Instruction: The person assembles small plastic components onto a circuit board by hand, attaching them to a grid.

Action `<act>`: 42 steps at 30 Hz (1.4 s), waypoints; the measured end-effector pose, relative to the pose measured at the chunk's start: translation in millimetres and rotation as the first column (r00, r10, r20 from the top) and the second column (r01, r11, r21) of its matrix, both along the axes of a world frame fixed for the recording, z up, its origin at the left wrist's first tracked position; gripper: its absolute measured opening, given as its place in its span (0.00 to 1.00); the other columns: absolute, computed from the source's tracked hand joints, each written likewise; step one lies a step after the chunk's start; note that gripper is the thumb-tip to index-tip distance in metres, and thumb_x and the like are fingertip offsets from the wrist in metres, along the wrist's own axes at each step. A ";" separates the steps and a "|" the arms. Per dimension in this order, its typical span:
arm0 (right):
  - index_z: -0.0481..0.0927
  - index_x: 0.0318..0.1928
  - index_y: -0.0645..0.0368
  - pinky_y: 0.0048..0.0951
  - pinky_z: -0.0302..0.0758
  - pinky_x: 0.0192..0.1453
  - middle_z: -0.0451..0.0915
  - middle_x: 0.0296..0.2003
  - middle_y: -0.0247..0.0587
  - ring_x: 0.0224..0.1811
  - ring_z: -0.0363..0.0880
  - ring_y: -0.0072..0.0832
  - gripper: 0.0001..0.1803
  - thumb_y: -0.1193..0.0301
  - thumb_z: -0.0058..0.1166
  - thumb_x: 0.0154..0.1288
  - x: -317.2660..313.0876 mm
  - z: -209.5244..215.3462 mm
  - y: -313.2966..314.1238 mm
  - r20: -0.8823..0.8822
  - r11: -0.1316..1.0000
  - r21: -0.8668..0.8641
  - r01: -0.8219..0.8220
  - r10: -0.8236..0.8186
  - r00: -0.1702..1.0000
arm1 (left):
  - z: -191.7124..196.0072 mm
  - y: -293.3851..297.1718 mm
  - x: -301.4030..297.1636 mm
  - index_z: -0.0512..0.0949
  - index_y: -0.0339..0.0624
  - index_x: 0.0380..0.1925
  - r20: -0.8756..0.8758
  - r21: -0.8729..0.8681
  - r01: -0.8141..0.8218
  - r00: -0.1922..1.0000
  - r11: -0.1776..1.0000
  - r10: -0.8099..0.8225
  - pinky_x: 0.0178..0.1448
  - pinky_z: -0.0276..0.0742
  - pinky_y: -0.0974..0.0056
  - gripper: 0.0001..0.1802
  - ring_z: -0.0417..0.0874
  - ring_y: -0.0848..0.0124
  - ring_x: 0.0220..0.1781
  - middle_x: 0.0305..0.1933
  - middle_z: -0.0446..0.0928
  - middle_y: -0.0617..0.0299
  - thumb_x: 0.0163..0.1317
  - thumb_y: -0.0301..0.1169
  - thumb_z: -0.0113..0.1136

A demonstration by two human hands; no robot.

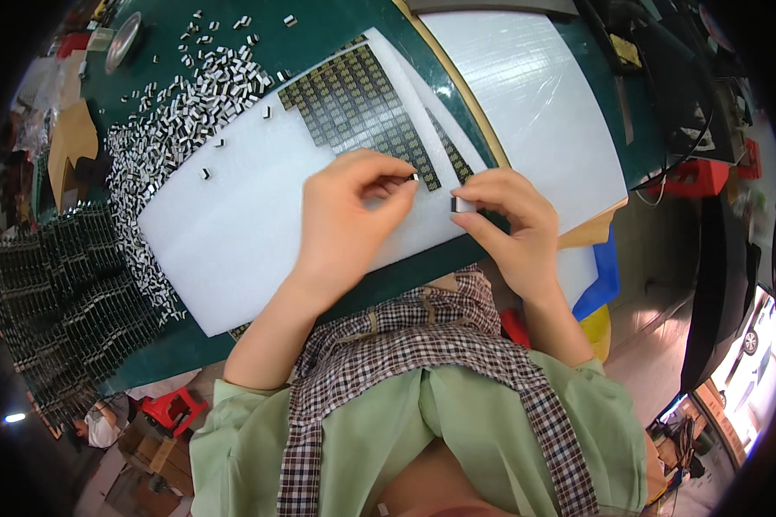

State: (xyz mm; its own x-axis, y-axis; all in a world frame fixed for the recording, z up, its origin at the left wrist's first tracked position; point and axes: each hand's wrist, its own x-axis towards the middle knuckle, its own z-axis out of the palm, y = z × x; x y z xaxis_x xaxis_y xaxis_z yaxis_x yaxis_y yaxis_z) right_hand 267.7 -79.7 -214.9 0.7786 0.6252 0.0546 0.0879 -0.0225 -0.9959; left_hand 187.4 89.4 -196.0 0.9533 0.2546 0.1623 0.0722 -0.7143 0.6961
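My left hand (347,215) rests over a white foam sheet (233,215) and pinches a tiny dark component (412,177) at the edge of a dark grid of placed components (362,103). My right hand (509,224) sits just to the right, holding a small black-and-silver component (459,204) between thumb and fingers. The two hands are a few centimetres apart. Both work at the near end of the grid.
A heap of small black-and-silver components (172,121) spreads across the green table (319,26) at the left. Stacked dark trays (60,302) stand at the far left. Another white sheet (535,95) lies to the right. A round metal tin (122,41) sits at the top left.
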 end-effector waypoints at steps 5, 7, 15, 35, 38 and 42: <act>0.80 0.34 0.62 0.25 0.74 0.37 0.78 0.32 0.42 0.35 0.78 0.31 0.13 0.83 0.61 0.43 -0.8 1.9 16.9 0.356 1.000 -0.011 -0.017 0.019 0.934 | -6.6 4.4 -11.1 0.78 0.30 0.37 -0.229 -0.967 -0.228 0.973 0.110 0.001 0.39 0.77 0.71 0.10 0.81 0.73 0.33 0.32 0.80 0.56 0.56 0.23 0.59; 0.80 0.33 0.62 0.25 0.74 0.36 0.78 0.32 0.42 0.35 0.78 0.31 0.13 0.83 0.61 0.43 -0.5 1.4 19.1 0.351 1.000 -0.001 -0.025 0.024 0.936 | -7.1 3.1 -12.3 0.78 0.30 0.37 -0.253 -0.967 -0.252 0.968 0.022 -0.012 0.40 0.78 0.71 0.10 0.81 0.72 0.33 0.32 0.79 0.55 0.56 0.23 0.59; 0.79 0.32 0.63 0.25 0.74 0.34 0.78 0.31 0.42 0.33 0.78 0.30 0.12 0.83 0.60 0.43 -3.6 3.3 21.1 0.330 1.000 0.013 -0.025 0.019 0.944 | -9.6 2.0 -15.7 0.78 0.30 0.37 -0.221 -0.974 -0.220 0.975 0.050 -0.029 0.39 0.78 0.72 0.10 0.81 0.73 0.33 0.33 0.79 0.55 0.56 0.24 0.60; 0.80 0.38 0.65 0.19 0.73 0.39 0.76 0.36 0.38 0.34 0.76 0.21 0.12 0.83 0.59 0.50 9.5 4.7 -11.2 -0.041 0.982 -0.072 0.175 -0.178 0.983 | 3.8 -23.0 2.1 0.76 0.36 0.40 0.012 0.306 0.031 0.999 0.952 -0.037 0.40 0.73 0.63 0.17 0.74 0.61 0.39 0.37 0.72 0.56 0.46 0.22 0.58; 0.79 0.38 0.66 0.19 0.73 0.40 0.76 0.36 0.39 0.35 0.76 0.21 0.11 0.83 0.58 0.51 13.0 6.6 -12.0 -0.035 0.980 -0.099 0.174 -0.178 0.983 | -9.7 -37.8 2.6 0.75 0.31 0.37 -0.037 0.591 0.101 0.994 0.801 -0.099 0.36 0.74 0.68 0.18 0.74 0.65 0.36 0.34 0.71 0.57 0.41 0.24 0.56; 0.78 0.38 0.68 0.19 0.73 0.41 0.75 0.37 0.39 0.36 0.76 0.21 0.11 0.85 0.57 0.51 8.3 9.1 -15.0 -0.111 0.980 -0.094 0.173 -0.183 0.977 | -10.9 -34.8 0.9 0.74 0.28 0.34 -0.025 0.652 0.118 0.991 0.749 -0.134 0.32 0.73 0.71 0.19 0.73 0.68 0.34 0.31 0.69 0.58 0.38 0.25 0.54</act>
State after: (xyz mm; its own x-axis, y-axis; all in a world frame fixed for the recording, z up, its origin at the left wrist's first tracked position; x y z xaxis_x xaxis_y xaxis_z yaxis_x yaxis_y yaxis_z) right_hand 276.1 -94.7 -205.8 0.8756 0.4743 -0.0914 -0.0437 -0.1108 -0.9929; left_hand 188.3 54.5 -206.8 0.9634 -0.0425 0.2649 -0.0604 -0.9964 0.0597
